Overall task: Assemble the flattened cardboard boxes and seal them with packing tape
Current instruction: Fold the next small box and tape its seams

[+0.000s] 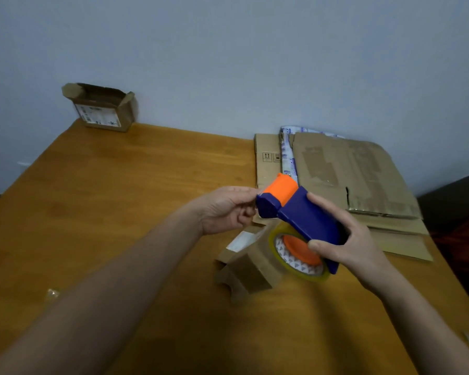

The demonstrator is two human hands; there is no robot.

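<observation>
Tape dispenser (301, 217), blue and orange, is up off the table (119, 198) in front of us. Our right hand (358, 244) wraps its body, thumb and fingers curled round it, and our left hand (225, 209) pinches at its nose. Just below sits a small cardboard box (249, 269). Flattened boxes (349, 180) lie stacked beyond, and an open box (100, 108) stands far left.

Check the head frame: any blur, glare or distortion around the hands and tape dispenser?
Head view: dim light; soft overall, the small box beneath the tape dispenser blurriest; wide-angle splays the table edges; faint sheen on the tape roll, no hard glare; left hand and right hand readable.
</observation>
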